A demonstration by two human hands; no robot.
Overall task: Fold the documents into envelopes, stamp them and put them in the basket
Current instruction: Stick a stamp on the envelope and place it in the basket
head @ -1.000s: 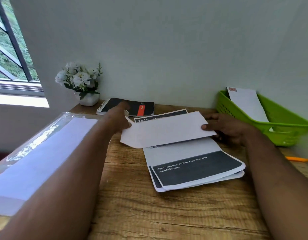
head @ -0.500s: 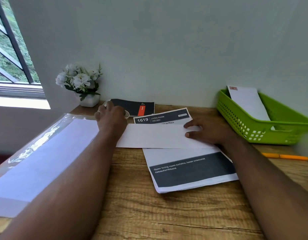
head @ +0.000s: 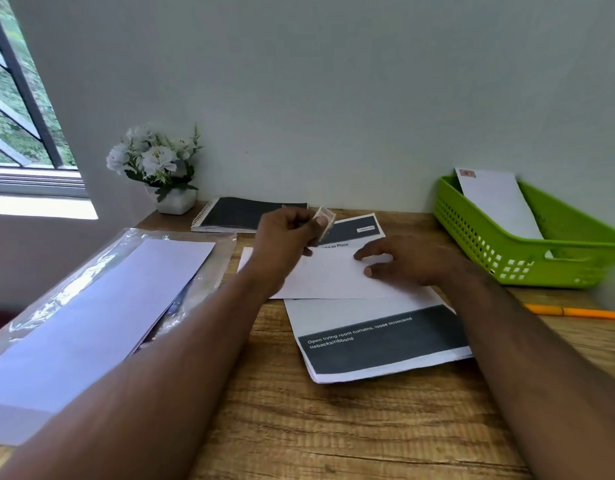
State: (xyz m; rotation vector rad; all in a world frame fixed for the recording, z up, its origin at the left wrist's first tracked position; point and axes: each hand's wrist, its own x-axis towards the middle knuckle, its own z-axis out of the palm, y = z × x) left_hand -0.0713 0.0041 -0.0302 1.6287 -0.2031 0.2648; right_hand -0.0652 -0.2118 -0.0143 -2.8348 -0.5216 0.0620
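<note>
Left hand [head: 285, 233] now raised, pinching blurred stamp [head: 325, 220]; right hand [head: 399, 263] flat on envelope [head: 333, 278], half-hiding documents [head: 375, 341].

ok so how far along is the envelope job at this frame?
Done: one stamped envelope stands in the green basket. In hand: the left hand pinches a small stamp above a white envelope that the right hand presses flat on the printed documents. Left: stick the stamp, basket this envelope, then fold the remaining sheets.
</note>
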